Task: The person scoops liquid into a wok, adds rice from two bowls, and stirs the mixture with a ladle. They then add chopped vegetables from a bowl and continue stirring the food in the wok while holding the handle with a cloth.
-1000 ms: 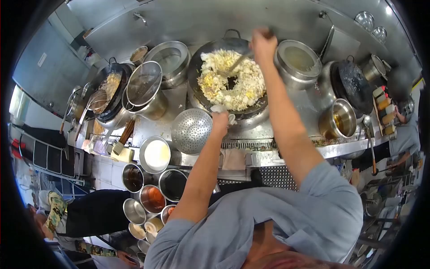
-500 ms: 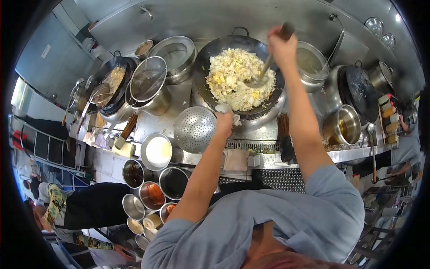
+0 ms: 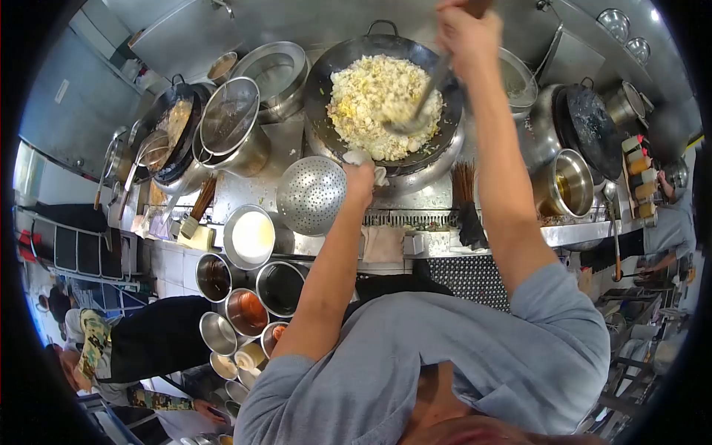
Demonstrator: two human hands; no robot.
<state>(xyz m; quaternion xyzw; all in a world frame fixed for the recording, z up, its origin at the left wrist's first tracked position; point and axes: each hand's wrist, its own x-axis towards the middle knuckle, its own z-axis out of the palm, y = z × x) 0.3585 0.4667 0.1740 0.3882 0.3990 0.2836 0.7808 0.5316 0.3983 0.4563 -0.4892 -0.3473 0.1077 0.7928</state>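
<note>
A large black wok [image 3: 319, 111] holds fried rice [image 3: 378, 96] with yellow egg bits. My right hand [image 3: 471, 41] is closed round the handle of a ladle [image 3: 437, 78], above the wok's far right side. The ladle's bowl is down in the rice, where some grains are blurred by motion. My left hand [image 3: 360, 182] grips a white cloth [image 3: 357, 157] at the wok's near rim; any handle beneath is hidden. Just left of that hand lies a perforated metal strainer [image 3: 311, 195].
Left of the wok stand pots with mesh strainers [image 3: 230, 111] and a second wok [image 3: 174, 130]. Metal containers of sauces [image 3: 247, 311] cluster at lower left, near another person in a black apron [image 3: 156, 337]. A bamboo brush [image 3: 463, 185] and oil pot [image 3: 567, 182] are on the right.
The whole view has shifted, so the stove appears higher and slightly left. My right hand has moved farther away, and the ladle's bowl has gone slightly left through the rice. My left hand keeps its grip.
</note>
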